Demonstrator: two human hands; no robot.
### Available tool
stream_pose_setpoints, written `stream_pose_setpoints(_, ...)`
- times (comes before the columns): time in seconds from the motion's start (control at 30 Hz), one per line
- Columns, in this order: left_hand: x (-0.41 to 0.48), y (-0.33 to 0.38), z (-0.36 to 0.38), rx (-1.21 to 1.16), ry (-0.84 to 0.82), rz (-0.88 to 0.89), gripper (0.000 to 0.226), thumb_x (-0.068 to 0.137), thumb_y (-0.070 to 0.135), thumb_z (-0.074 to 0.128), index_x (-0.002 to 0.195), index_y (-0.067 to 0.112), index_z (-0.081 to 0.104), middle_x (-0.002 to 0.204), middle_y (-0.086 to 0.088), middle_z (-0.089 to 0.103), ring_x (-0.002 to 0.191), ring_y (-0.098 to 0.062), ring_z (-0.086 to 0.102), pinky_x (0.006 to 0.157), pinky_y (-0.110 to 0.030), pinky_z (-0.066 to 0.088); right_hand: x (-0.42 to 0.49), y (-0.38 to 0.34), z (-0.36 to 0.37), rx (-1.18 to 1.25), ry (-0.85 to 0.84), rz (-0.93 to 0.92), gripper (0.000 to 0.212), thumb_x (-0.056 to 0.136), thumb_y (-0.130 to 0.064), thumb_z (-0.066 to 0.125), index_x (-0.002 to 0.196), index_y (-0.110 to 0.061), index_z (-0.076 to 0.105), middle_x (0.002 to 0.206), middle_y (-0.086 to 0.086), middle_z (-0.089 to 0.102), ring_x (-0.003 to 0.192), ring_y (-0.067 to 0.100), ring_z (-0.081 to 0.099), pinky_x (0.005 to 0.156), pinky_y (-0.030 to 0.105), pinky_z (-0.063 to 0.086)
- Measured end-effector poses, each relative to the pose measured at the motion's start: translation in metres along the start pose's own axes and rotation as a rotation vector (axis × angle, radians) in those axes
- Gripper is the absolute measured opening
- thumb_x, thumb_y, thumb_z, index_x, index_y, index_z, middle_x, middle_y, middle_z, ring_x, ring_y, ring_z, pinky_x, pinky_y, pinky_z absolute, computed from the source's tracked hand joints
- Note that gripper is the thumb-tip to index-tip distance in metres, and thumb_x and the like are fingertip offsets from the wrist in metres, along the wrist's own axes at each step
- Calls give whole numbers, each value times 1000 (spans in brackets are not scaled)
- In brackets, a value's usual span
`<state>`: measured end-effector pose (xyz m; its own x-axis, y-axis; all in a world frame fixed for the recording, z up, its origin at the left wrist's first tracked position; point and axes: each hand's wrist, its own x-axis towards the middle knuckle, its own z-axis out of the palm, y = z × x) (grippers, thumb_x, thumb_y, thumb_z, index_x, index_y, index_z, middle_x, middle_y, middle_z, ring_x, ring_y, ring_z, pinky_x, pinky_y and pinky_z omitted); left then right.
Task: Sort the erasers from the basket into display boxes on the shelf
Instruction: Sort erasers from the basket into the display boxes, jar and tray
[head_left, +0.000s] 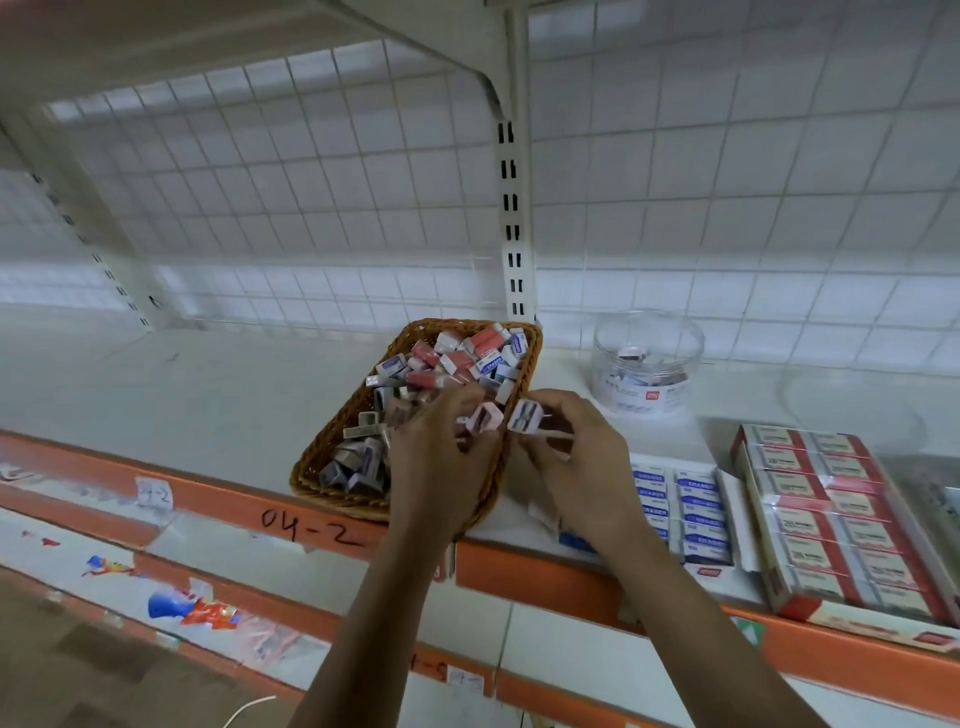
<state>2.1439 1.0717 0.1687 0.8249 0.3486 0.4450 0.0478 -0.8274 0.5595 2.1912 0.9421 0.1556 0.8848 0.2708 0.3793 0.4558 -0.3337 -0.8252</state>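
Observation:
A woven wicker basket (332, 447) sits on the white shelf, heaped with several small erasers (457, 358) in red, blue and grey sleeves. My left hand (441, 457) hovers over the basket's near right part and pinches a pinkish eraser (485, 418). Right beside it, my right hand (571, 457) pinches a blue-white eraser (525, 415) at the basket's right rim. A display box of blue erasers (691, 509) lies on the shelf just right of my right hand. Further right stands a display box of red erasers (826, 525).
A clear round plastic tub (647, 364) with a few items stands behind the boxes. The shelf has an orange front edge (218, 499) marked "04-2". A white slotted upright (514, 218) and wire grid back the shelf. A lower shelf shows below.

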Motion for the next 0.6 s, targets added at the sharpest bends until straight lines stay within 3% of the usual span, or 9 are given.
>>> stream_pose_setpoints(0.1, 5, 15, 9, -56, -27, 39, 23, 85, 17, 67, 108, 22, 67, 98, 14, 66, 87, -2, 61, 71, -7, 41, 1, 6, -17, -10, 59, 13, 40, 80, -5, 67, 104, -36, 58, 95, -9, 57, 90, 12, 60, 84, 26, 49)
stream_pose_setpoints(0.2, 16, 24, 24, -73, -66, 50, 21, 84, 19, 67, 105, 23, 69, 97, 11, 70, 86, -4, 62, 76, -23, 51, 6, 16, -33, -40, 80, 56, 38, 81, -8, 68, 115, -24, 61, 99, -2, 60, 89, 12, 60, 85, 29, 51)
stream_pose_setpoints(0.27, 23, 33, 34, -57, -95, 66, 24, 85, 23, 65, 108, 25, 68, 98, 10, 70, 87, -6, 63, 79, -31, 54, 9, 21, -44, -65, 97, 72, 37, 83, -12, 67, 119, -20, 60, 97, -6, 59, 89, 9, 58, 84, 21, 49)
stream_pose_setpoints(0.33, 30, 44, 42, -61, -122, 96, 23, 86, 23, 63, 109, 23, 68, 98, 9, 70, 86, -6, 64, 80, -31, 54, 14, 24, -57, -93, 117, 87, 36, 85, -14, 65, 121, -17, 59, 93, -8, 58, 86, 6, 55, 75, 4, 41)
stream_pose_setpoints(0.37, 35, 49, 46, -59, -130, 115, 22, 87, 23, 63, 108, 22, 67, 99, 7, 70, 86, -7, 63, 81, -29, 52, 17, 25, -63, -111, 130, 91, 36, 86, -14, 65, 121, -17, 58, 92, -8, 59, 85, 6, 54, 71, 2, 38)
stream_pose_setpoints(0.5, 53, 67, 63, -60, -155, 159, 21, 86, 20, 65, 106, 19, 68, 101, 4, 70, 90, -11, 64, 80, -20, 44, 35, 32, -84, -160, 211, 111, 32, 85, -15, 66, 117, -15, 60, 89, 3, 67, 83, 17, 61, 79, 22, 45)
stream_pose_setpoints(0.6, 67, 77, 75, -93, -184, 148, 21, 85, 17, 66, 105, 16, 69, 102, 1, 71, 94, -13, 64, 75, -13, 37, 48, 37, -96, -170, 230, 163, 30, 86, -15, 65, 116, -12, 60, 81, 3, 66, 77, 17, 59, 73, 22, 41)
